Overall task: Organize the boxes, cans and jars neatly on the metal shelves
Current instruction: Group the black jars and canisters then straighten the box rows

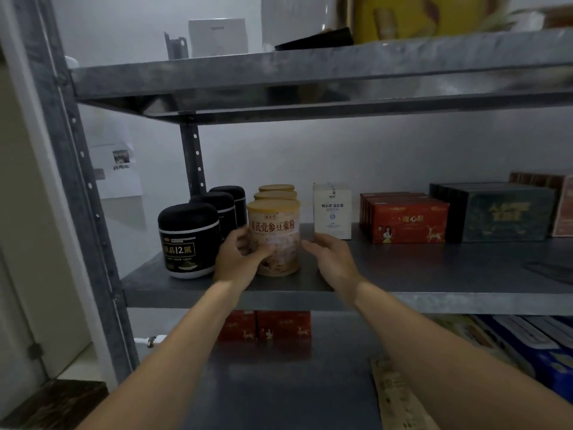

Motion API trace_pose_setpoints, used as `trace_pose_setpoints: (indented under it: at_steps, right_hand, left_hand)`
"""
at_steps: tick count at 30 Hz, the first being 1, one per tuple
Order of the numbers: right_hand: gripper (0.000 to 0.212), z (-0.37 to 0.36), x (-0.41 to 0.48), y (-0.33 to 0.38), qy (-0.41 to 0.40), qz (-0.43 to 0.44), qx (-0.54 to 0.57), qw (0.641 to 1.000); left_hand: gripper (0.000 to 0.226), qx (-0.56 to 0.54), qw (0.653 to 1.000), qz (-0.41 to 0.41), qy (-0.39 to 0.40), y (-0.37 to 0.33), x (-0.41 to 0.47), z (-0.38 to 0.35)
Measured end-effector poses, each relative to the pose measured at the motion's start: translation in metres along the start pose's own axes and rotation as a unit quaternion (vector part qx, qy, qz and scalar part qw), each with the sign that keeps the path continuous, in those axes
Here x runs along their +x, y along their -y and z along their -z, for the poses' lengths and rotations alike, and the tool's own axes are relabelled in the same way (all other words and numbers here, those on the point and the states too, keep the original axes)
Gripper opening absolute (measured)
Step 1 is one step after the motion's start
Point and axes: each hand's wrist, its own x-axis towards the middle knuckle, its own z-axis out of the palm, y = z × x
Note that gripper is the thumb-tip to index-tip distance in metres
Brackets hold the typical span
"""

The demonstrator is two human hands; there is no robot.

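**Q:** Where is the can sitting?
**A:** The front can (274, 240) is standing upright on the middle shelf (434, 274), near the front lip. It is a cylinder with a beige paper label and a flat tan lid. Two rear cans (276, 193) are lining up straight behind it.

**Q:** And my hands?
**A:** Your left hand (238, 259) is gripping the front can, with the fingers curling round its left side and the thumb lying low across the label. Your right hand (328, 252) is hovering just right of it, fingers straight and a little spread, holding nothing. I cannot tell whether the tips are touching the can.

**Q:** What is sitting next to it?
**A:** On the left, three black jars (187, 240) are running back in their own row. They are glossy and dome-lidded, each with a white band under the lid. On the right, a white box (332, 212) of matte card is standing upright just behind your right fingers. Further right, red boxes (406, 218) are sitting packed together on edge. After them comes a green box (502, 212), dark, long and flat-faced.

**Q:** And the shelving?
**A:** It is dull grey sheet metal with folded lips and a hole-punched post (192, 156) at the back. Red cartons (266, 327) are showing on the level below.
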Motion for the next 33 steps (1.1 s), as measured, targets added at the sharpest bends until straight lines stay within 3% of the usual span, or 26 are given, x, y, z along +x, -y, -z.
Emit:
trace_pose_setpoints:
  at_steps: [4,7,10,14,19,24,33]
  right_hand:
    - [0.06,0.04,-0.024,-0.001,0.016,0.021,-0.075,0.997]
    - [0.064,0.07,-0.037,-0.003,0.035,0.038,-0.128,0.99]
    - [0.067,0.094,-0.046,-0.001,0.047,0.052,-0.146,0.987]
    - [0.067,0.119,-0.046,0.002,0.035,0.045,-0.153,0.987]
    - [0.062,0.138,-0.029,0.007,0.011,0.051,-0.112,0.992]
    - [0.067,0.131,0.003,0.001,0.023,0.056,-0.074,0.995]
    - [0.061,0.102,0.081,-0.024,0.016,0.009,-0.072,0.997]
  left_hand:
    - [0.043,0.06,0.996,-0.004,-0.067,-0.01,-0.035,-0.018]
    - [0.035,0.074,0.995,-0.004,-0.063,-0.024,-0.061,-0.039]
    - [0.042,0.107,0.993,-0.002,-0.058,-0.043,-0.083,-0.062]
    - [0.026,0.132,0.99,-0.001,-0.043,-0.058,-0.09,-0.087]
    - [0.063,0.08,0.997,0.009,-0.005,-0.063,-0.064,-0.116]
    - [0.053,0.055,0.998,-0.016,-0.016,-0.056,-0.021,-0.139]
    - [0.058,-0.042,0.998,0.053,-0.016,-0.02,0.074,-0.169]
